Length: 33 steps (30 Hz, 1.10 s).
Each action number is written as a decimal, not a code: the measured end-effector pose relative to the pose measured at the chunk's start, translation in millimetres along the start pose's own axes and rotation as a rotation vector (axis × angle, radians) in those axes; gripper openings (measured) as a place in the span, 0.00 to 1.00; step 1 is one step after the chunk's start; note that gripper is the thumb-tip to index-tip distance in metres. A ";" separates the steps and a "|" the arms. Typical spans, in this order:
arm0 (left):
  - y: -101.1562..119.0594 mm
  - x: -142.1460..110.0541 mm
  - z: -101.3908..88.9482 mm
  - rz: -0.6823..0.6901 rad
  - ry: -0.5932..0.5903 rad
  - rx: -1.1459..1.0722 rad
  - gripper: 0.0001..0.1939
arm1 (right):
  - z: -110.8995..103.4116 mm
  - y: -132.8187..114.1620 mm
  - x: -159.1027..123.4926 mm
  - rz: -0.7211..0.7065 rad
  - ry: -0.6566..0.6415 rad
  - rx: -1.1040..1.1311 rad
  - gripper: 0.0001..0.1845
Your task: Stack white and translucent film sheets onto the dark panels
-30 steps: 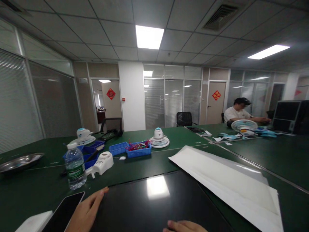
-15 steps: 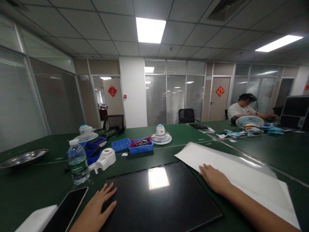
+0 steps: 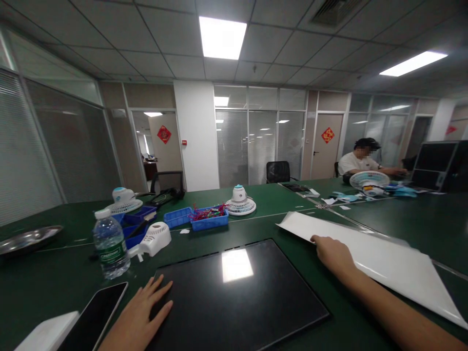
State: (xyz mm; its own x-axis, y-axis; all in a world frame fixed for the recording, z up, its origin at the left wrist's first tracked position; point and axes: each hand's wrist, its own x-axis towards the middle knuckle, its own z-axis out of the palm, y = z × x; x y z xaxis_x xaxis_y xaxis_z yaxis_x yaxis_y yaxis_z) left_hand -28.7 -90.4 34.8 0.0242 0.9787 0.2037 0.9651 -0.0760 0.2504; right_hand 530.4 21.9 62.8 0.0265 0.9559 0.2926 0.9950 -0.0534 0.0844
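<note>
A flat black screen panel (image 3: 241, 302) with a glossy face lies on the green table, a ceiling light mirrored in it. My left hand (image 3: 141, 309) rests over its left edge, fingers spread and holding nothing. To the right of the panel, my right hand (image 3: 334, 256) is closed on the near edge of a large white sheet (image 3: 383, 256). That edge looks slightly raised, and the fingertips are partly hidden. Left of my left hand lie a phone (image 3: 95, 314) and a white box-like object (image 3: 47, 331).
A water bottle (image 3: 111, 246) and a white fan housing (image 3: 157, 239) stand beyond my left hand. Farther back are a blue bin of coloured wires (image 3: 208, 222), a small fan (image 3: 240, 201) and a steel tray (image 3: 31, 239). A person (image 3: 360, 158) sits at the far right.
My right hand has gone from lying on the white sheet to gripping its near edge. The sheet has shifted right, away from the panel. The view has turned slightly; my left hand stays put.
</note>
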 end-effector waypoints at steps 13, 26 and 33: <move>4.4 -5.9 -20.5 -0.097 -0.017 -0.001 0.27 | -32.1 -72.3 -49.1 -0.342 0.096 0.126 0.20; -0.8 -6.3 -5.4 -0.035 -0.014 -0.112 0.31 | -73.6 -128.0 -107.5 -0.901 -0.219 0.516 0.30; -7.3 -4.6 4.8 -0.008 -0.009 -0.144 0.33 | -56.4 -113.4 -92.9 -0.612 -0.204 0.417 0.25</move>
State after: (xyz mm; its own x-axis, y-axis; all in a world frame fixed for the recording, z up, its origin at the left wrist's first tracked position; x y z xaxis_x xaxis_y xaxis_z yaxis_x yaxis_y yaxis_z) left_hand -34.7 -93.4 27.5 0.0200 0.9810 0.1929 0.9181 -0.0945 0.3850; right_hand 409.7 -77.1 79.8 -0.5641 0.8164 0.1241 0.7908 0.5773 -0.2033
